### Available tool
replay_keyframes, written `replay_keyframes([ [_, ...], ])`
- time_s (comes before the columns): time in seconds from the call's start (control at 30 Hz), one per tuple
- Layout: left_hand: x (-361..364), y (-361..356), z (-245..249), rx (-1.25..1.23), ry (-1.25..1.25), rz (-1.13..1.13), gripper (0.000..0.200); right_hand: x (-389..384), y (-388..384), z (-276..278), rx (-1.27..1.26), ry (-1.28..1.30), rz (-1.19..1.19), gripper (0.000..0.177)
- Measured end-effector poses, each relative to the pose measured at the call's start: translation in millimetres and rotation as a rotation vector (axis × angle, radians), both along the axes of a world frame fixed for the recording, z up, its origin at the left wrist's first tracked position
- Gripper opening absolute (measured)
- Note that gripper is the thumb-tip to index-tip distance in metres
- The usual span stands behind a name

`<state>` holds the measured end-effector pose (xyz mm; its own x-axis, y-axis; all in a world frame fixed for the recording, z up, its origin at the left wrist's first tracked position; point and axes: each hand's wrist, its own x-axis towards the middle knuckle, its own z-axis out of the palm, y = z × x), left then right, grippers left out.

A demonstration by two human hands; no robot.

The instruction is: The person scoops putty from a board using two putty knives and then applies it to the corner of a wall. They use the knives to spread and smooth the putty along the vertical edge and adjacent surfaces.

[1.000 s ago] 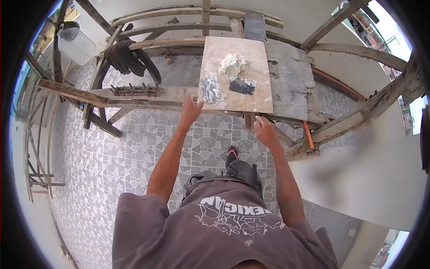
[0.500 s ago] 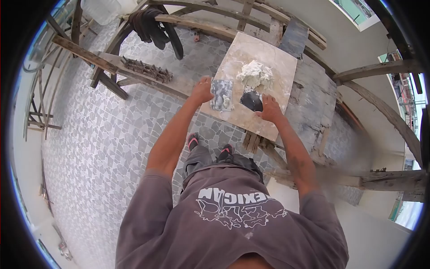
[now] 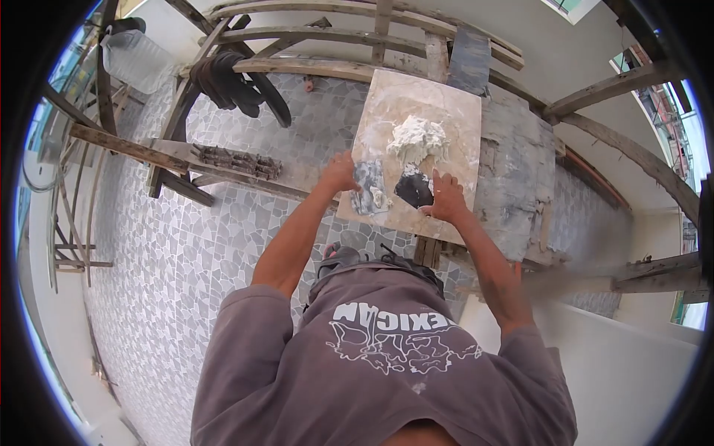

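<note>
A square beige board [image 3: 465,111] bears a heap of white paste [image 3: 419,138]. At the board's left edge, my left hand [image 3: 340,172] is closed on the edge of a grey, paste-smeared plate [image 3: 367,187]. My right hand [image 3: 448,197] holds the right edge of a flat dark plate [image 3: 413,190] just below the heap, thumb and fingers on either side of its corner. White paste clings to the dark plate's upper edge. Parts of both plates' edges are hidden by my fingers.
The board rests on a worn plank platform [image 3: 512,171] with wooden rails [image 3: 312,67] behind. On a plank at left lies a rough, dark-crusted piece [image 3: 236,162]. Dark cloth [image 3: 227,83] hangs from a rail. A clear plastic container [image 3: 137,59] is at upper left, above stone-patterned tiles [image 3: 186,260].
The view has shifted, so the board sits lower and slightly left in it. The grey plate is now more tilted beside my left hand. Both hands keep their holds.
</note>
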<state>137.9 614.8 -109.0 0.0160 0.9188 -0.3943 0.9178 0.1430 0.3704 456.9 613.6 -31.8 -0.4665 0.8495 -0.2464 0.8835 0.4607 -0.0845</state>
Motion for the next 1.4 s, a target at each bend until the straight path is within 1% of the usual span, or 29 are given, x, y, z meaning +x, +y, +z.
replay_keyframes([
  [0.1, -1.5, 4.5, -4.3, -0.059, 0.004, 0.035, 0.112, 0.4, -10.3, -0.2, 0.035, 0.086, -0.087, 0.094],
  [0.17, -3.5, 5.7, -10.1, -0.022, 0.025, 0.015, 0.110, 9.6, -11.5, -10.6, 0.031, 0.164, -0.153, 0.084],
  [0.2, -4.6, 5.4, -13.8, -0.004, 0.036, 0.004, 0.109, 13.0, -14.0, -14.0, 0.030, 0.220, -0.215, 0.076],
  [0.27, -7.8, 8.7, -21.0, -0.088, 0.005, 0.046, 0.109, 21.2, -21.4, -21.8, 0.024, 0.332, -0.339, 0.059],
  [0.3, -8.4, 10.7, -19.7, -0.128, -0.010, 0.068, 0.109, 25.0, -22.4, -17.6, -0.040, 0.358, -0.391, 0.054],
  [0.37, -9.7, 8.5, -17.7, -0.095, -0.027, 0.091, 0.107, 34.0, -23.9, -8.7, -0.172, 0.412, -0.491, 0.045],
  [0.4, -10.4, 7.3, -13.0, -0.077, -0.036, 0.104, 0.106, 34.2, -27.0, 1.3, -0.185, 0.469, -0.540, 0.041],
  [0.47, -14.0, 4.8, 2.8, -0.105, -0.146, 0.144, 0.103, 34.7, -36.7, 22.6, -0.213, 0.584, -0.643, 0.033],
  [0.5, -16.5, 2.9, 3.3, -0.121, -0.200, 0.164, 0.101, 34.4, -40.1, 25.8, -0.150, 0.626, -0.637, 0.032],
  [0.57, -19.5, -7.9, 3.6, 0.005, -0.340, 0.171, 0.091, 33.0, -46.8, 29.7, -0.029, 0.708, -0.626, 0.029],
  [0.6, -19.7, -14.3, 3.1, 0.070, -0.412, 0.175, 0.086, 29.9, -49.4, 32.8, 0.031, 0.699, -0.629, 0.029],
  [0.7, -9.5, -34.1, 33.3, -0.068, -0.892, 0.480, 0.056, 15.0, -56.0, 36.3, 0.183, 0.681, -0.619, 0.027],
  [0.77, -5.3, -41.3, 54.8, -0.112, -1.041, 0.555, 0.035, 7.7, -58.9, 34.3, 0.245, 0.688, -0.596, 0.025],
  [0.8, -4.6, -43.5, 58.9, -0.135, -1.116, 0.592, 0.025, 5.3, -61.1, 36.0, 0.297, 0.660, -0.539, 0.024],
  [0.87, -8.7, -45.5, 55.1, -0.048, -1.065, 0.646, 0.018, 0.9, -63.3, 42.8, 0.403, 0.603, -0.421, 0.020],
  [0.9, -11.3, -46.7, 54.6, -0.006, -1.040, 0.673, 0.016, -4.5, -64.1, 45.3, 0.399, 0.579, -0.395, 0.018],
  [0.97, -17.1, -48.0, 53.8, 0.025, -1.193, 0.821, 0.017, -15.7, -66.6, 48.5, 0.395, 0.531, -0.345, 0.014],
  [1.0, -18.3, -49.4, 54.0, 0.038, -1.269, 0.895, 0.018, -17.2, -68.0, 42.7, 0.369, 0.525, -0.315, 0.015],
  [1.07, -18.7, -55.0, 64.4, 0.049, -1.412, 0.968, 0.020, -19.3, -69.0, 19.7, 0.315, 0.515, -0.249, 0.017],
  [1.1, -19.7, -57.9, 70.3, 0.058, -1.483, 1.007, 0.021, -20.0, -71.6, 14.0, 0.313, 0.510, -0.252, 0.019],
  [1.2, -24.6, -68.2, 78.0, 0.091, -1.564, 1.109, 0.026, -23.7, -82.4, -1.2, 0.281, 0.468, -0.260, 0.023],
  [1.27, -32.5, -74.7, 65.7, 0.142, -1.600, 1.137, 0.028, -21.4, -88.8, -8.9, 0.237, 0.400, -0.285, 0.025],
  [1.37, -38.2, -85.0, 62.9, 0.224, -1.625, 1.180, 0.031, -23.4, -87.7, 9.5, 0.211, 0.392, -0.232, 0.023],
  [1.4, -40.4, -91.1, 65.1, 0.252, -1.626, 1.199, 0.031, -28.2, -90.0, 22.5, 0.175, 0.430, -0.204, 0.021],
])
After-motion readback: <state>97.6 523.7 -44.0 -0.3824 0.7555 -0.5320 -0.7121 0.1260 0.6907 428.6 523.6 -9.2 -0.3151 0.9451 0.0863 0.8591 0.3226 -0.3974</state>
